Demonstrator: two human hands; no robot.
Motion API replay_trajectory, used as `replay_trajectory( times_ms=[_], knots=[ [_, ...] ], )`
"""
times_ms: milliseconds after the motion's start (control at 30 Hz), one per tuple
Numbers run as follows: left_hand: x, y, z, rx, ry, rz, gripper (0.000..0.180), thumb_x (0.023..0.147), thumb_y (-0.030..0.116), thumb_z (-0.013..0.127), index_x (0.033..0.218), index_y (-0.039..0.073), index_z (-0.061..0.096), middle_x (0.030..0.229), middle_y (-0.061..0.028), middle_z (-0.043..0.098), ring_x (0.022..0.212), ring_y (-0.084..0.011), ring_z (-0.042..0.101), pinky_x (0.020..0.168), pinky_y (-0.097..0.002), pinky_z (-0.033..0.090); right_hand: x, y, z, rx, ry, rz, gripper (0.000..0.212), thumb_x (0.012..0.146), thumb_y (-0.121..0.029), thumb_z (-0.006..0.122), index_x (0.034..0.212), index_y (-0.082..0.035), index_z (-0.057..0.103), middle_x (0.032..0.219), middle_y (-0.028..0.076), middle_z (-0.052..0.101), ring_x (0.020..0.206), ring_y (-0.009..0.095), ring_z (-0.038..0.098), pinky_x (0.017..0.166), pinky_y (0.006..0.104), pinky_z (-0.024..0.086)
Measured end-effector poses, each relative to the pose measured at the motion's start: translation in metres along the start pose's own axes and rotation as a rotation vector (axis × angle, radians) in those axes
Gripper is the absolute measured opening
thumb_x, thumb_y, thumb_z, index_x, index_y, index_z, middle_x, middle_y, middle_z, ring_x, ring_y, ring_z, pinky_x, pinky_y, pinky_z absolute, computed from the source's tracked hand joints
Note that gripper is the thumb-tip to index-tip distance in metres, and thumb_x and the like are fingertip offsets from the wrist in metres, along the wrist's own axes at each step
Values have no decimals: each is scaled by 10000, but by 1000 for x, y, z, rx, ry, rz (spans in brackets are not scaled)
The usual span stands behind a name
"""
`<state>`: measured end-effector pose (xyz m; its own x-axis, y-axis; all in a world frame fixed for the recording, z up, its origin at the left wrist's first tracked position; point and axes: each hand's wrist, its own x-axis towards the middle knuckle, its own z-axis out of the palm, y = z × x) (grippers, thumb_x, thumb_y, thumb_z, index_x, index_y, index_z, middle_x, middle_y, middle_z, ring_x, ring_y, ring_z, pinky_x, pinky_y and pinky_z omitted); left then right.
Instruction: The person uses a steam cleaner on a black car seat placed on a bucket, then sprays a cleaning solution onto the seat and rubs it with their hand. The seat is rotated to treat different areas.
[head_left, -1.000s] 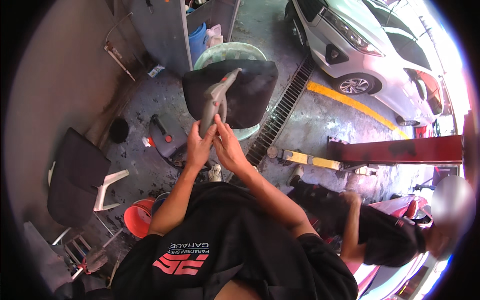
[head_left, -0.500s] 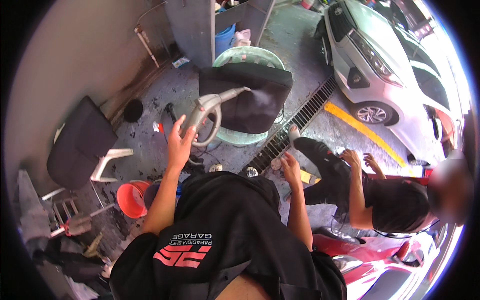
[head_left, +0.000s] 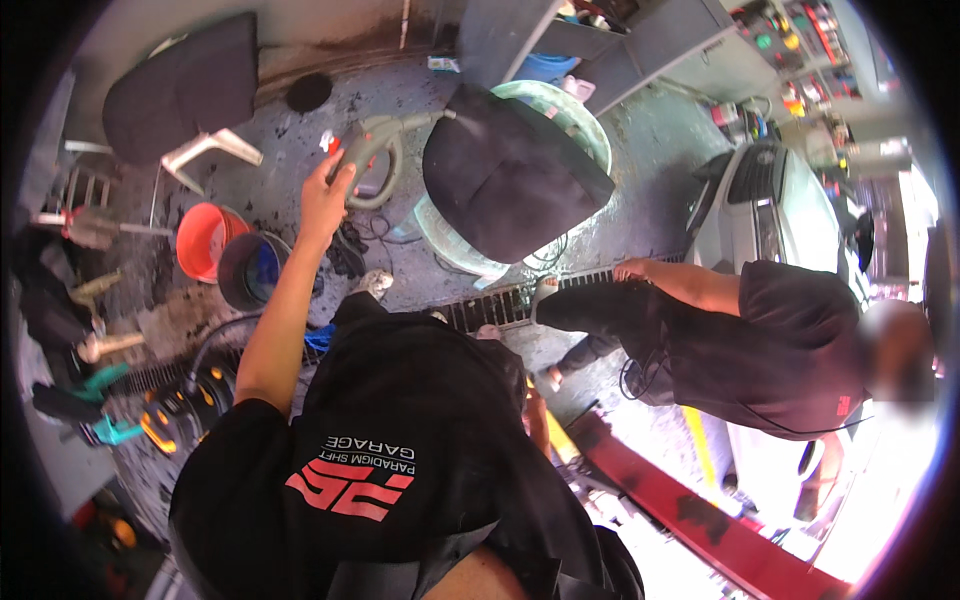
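Note:
A grey spray gun (head_left: 393,160) with a looped handle guard is held in my left hand (head_left: 325,200), my fingers wrapped round its grip. Its thin nozzle points right at the upper left edge of a black padded seat cushion (head_left: 510,175), where a faint mist shows. The cushion lies tilted on a pale green plastic chair (head_left: 594,122). Of my right arm only a strip of forearm (head_left: 537,420) shows beside my shirt; the hand itself is hidden.
A co-worker (head_left: 800,340) in black stands at my right, near a silver car (head_left: 800,195). An orange bucket (head_left: 205,245) and dark bucket (head_left: 245,285) stand left. Another black cushion (head_left: 190,90) leans on a white chair (head_left: 215,155). A floor grate (head_left: 490,308) and cables cross the floor.
My view has swung toward the right. The spray gun's nozzle now sits by the cushion's edge rather than over its middle. My right hand has dropped out of sight, and the co-worker has moved.

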<state>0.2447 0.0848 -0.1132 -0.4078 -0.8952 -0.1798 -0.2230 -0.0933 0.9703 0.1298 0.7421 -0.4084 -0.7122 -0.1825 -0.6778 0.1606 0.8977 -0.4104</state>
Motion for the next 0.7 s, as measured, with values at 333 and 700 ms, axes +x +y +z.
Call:
replay_trajectory(
  times_ms=[333, 700],
  knots=[
    [0, -114, -12, -60, 302, -25, 556, 982, 335, 747, 1438, 28, 656, 1073, -139, 786, 835, -189, 734, 802, -380, 563, 23, -35, -109, 304, -79, 175, 529, 966, -132, 714, 1449, 44, 591, 845, 120, 712, 699, 173, 671, 601, 325, 547],
    [-71, -46, -11, -149, 302, -118, 552, 1003, 300, 746, 1457, 6, 637, 902, -56, 737, 730, -99, 655, 626, -277, 472, 47, -65, -108, 141, -83, -30, 499, 1004, -199, 714, 1438, 28, 617, 932, 144, 758, 776, 190, 718, 683, 342, 583]
  ],
)
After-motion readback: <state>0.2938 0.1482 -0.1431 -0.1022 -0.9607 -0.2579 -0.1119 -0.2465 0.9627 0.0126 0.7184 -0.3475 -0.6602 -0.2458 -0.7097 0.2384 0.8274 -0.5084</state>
